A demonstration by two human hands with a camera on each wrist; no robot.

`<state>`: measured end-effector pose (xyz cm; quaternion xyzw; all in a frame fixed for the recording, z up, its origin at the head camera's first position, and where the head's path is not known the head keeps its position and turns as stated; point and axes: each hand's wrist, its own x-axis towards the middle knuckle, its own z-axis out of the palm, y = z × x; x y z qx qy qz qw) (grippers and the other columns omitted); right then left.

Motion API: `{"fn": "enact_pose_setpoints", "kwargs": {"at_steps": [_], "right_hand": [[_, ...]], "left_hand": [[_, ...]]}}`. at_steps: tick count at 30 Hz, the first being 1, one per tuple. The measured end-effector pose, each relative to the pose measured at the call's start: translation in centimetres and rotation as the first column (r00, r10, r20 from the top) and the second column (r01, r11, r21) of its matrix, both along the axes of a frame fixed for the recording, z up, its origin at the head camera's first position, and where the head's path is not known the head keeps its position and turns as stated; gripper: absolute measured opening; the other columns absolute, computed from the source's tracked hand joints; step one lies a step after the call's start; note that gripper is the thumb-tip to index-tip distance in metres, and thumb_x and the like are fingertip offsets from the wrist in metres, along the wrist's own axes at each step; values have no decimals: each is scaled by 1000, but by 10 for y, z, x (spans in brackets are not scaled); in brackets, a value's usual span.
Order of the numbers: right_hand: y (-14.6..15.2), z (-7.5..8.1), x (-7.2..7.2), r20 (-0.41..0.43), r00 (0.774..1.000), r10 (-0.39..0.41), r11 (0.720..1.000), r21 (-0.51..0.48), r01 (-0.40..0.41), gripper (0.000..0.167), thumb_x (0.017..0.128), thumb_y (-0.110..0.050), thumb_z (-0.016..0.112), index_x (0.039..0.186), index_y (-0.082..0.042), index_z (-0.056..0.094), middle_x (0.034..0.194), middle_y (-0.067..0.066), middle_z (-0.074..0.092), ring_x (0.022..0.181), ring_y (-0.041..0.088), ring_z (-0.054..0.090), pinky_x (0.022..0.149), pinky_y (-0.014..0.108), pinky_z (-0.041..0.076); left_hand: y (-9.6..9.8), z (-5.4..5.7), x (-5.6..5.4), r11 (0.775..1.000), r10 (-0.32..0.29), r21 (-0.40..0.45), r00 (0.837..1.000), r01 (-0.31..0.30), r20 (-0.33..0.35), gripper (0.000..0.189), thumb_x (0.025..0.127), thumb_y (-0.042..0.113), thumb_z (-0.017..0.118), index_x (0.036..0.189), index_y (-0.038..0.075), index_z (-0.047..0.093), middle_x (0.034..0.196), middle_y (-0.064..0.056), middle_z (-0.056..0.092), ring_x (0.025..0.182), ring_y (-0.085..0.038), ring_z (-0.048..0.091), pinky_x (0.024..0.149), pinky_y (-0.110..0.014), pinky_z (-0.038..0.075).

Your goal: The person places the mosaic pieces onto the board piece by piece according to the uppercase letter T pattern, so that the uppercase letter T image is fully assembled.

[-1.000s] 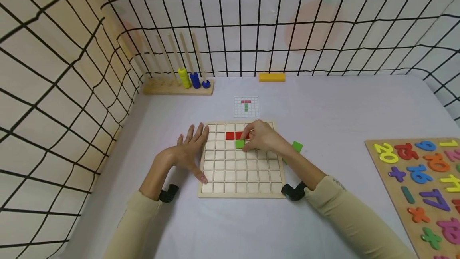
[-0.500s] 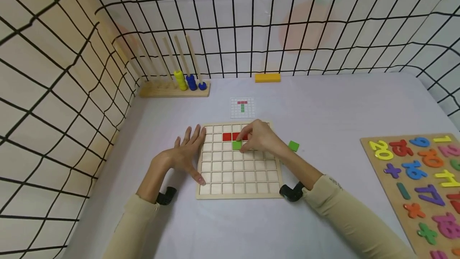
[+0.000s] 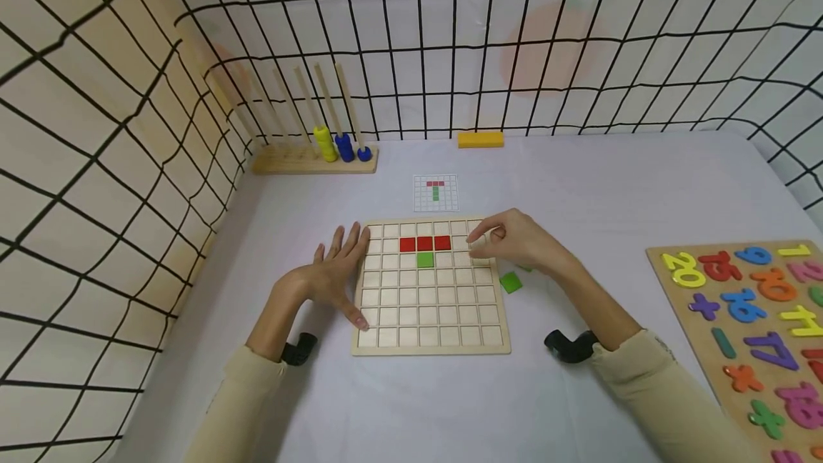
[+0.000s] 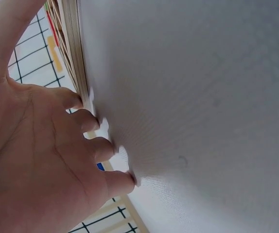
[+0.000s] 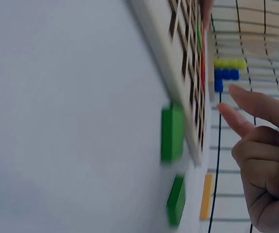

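Note:
A wooden grid board (image 3: 431,350) lies on the table, with three red square tiles (image 3: 424,243) in a row and one green tile (image 3: 425,259) under the middle one. My left hand (image 3: 334,281) rests with spread fingers along the board's left edge, its thumb on the lower left corner. Over the upper right side of the board hovers my right hand (image 3: 514,238), thumb and index finger apart with nothing between them. Below it, beside the board, lies a loose green tile (image 3: 511,282); a second green tile (image 5: 176,200) is partly hidden by the hand in the head view.
Behind the board lies a small pattern card (image 3: 436,193) showing a red and green T. A bead abacus (image 3: 315,161) stands at the back left, a yellow block (image 3: 480,140) at the back. A number puzzle board (image 3: 694,320) is on the right. Black wire mesh (image 3: 421,56) surrounds the table.
My right hand has let go of the green tile on the board and moved right, uncovering the third red tile. The left hand has stayed at the board's edge.

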<state>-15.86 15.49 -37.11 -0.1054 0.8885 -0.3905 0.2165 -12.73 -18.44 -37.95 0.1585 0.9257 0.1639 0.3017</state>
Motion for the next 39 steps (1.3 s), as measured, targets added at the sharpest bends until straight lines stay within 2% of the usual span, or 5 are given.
{"fn": "enact_pose_setpoints", "kwargs": {"at_steps": [5, 14, 23, 30, 39], "right_hand": [[39, -5, -3, 52, 999, 14, 1000, 3, -14, 36, 88, -23, 81, 120, -8, 75, 58, -6, 39, 56, 11, 34, 51, 24, 27], [85, -11, -5, 133, 991, 22, 1000, 5, -23, 52, 78, -17, 90, 124, -5, 72, 58, -4, 45, 55, 9, 37, 58, 25, 29], [85, -15, -1, 155, 988, 29, 999, 25, -33, 50, 78, -15, 89, 120, -2, 67, 59, -4, 42, 56, 11, 37, 57, 25, 29], [83, -18, 0, 118, 993, -9, 1000, 24, 6, 43, 78, -12, 88, 115, 1, 69, 58, -4, 46, 56, 11, 40, 55, 25, 30], [84, -17, 0, 75, 997, -27, 999, 24, 25, 44, 79, -17, 89, 116, 1, 71, 58, -4, 46, 55, 9, 39, 55, 25, 29]], "left_hand": [[0, -1, -1, 1000, -9, 1, 1000, 9, 3, 162, 58, 47, 101, 165, 8, -15, 171, -16, -25, 158, -42, -25, 125, -70, -6], [0, -1, 0, 1000, -9, 8, 1000, 9, 2, 162, 58, 47, 101, 164, 7, -15, 171, -17, -26, 157, -43, -25, 125, -71, -6], [0, 0, 0, 1000, -8, 17, 1000, 8, 5, 162, 59, 47, 101, 164, 7, -15, 171, -18, -26, 157, -43, -26, 124, -73, -6], [-1, -1, 0, 1000, -11, 18, 1000, 10, 5, 162, 58, 47, 101, 164, 7, -15, 171, -17, -26, 157, -43, -26, 125, -71, -7], [-1, -1, -1, 1000, -13, 12, 1000, 13, -2, 162, 58, 47, 101, 164, 7, -15, 171, -17, -26, 158, -43, -25, 125, -71, -6]]}}
